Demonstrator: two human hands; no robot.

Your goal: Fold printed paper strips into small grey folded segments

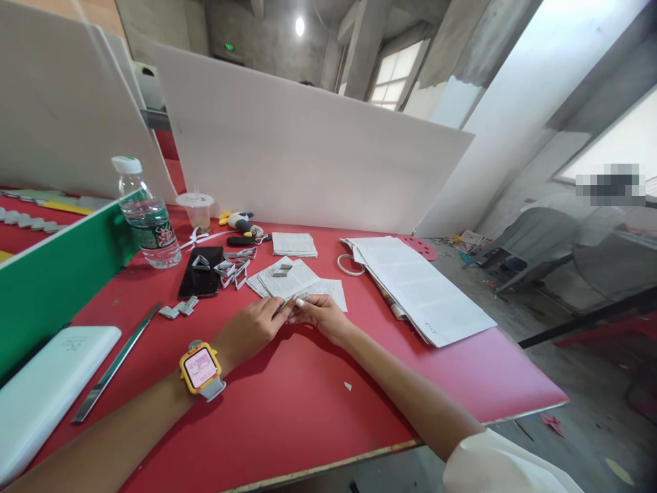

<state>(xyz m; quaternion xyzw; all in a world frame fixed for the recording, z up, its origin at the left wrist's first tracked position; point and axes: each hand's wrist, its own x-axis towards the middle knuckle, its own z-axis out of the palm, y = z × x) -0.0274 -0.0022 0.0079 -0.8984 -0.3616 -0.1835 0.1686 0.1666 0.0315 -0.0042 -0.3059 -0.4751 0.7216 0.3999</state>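
Note:
My left hand [255,330] and my right hand [324,316] meet over the red table, fingertips pinched together on a small piece of printed paper [304,296]. Most of that paper is hidden by the fingers. Just beyond them lie loose printed paper sheets [290,275], with one folded paper strip [282,271] on top. To the left, several folded paper pieces [235,272] lie in a pile next to a black phone [206,282], which has another piece on it. A joined zigzag of folded paper [178,308] rests nearer my left hand.
A metal blade [118,363] and a white power bank [61,383] lie at left. Behind stand a water bottle [150,229] and a plastic cup [198,209]. A paper stack [421,287] lies at right, a smaller stack [294,244] at the back. A white panel [308,150] borders the table.

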